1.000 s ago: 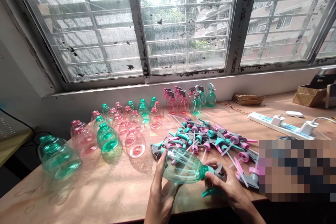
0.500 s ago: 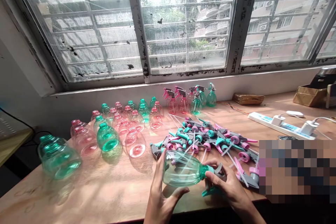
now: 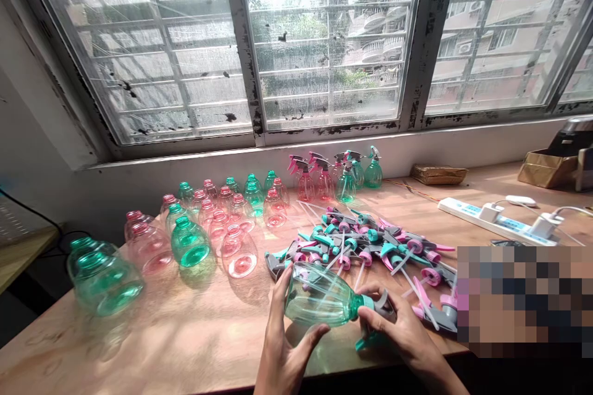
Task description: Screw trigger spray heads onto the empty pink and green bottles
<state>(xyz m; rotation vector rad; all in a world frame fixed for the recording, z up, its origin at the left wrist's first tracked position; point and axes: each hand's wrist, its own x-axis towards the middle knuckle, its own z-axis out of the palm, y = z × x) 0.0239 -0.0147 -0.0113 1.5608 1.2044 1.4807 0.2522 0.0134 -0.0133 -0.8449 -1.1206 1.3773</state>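
A clear green spray bottle (image 3: 319, 299) lies on its side over the near edge of the wooden table (image 3: 194, 327). My left hand (image 3: 285, 345) wraps round the bottle's wide base. My right hand (image 3: 398, 336) is closed on the grey and teal trigger sprayer head (image 3: 377, 318) fitted at the bottle's neck. Just behind lies a pile of loose pink and teal sprayer heads (image 3: 365, 244).
Several open green and pink bottles (image 3: 204, 222) stand at the left. Finished bottles with sprayers (image 3: 333, 176) stand by the window wall. A white power strip (image 3: 498, 219) with chargers and a cardboard box (image 3: 546, 166) are at the right.
The bottle has turned and tilted slightly in my hands, its base shifting down a little. My left thumb has moved under the bottle.
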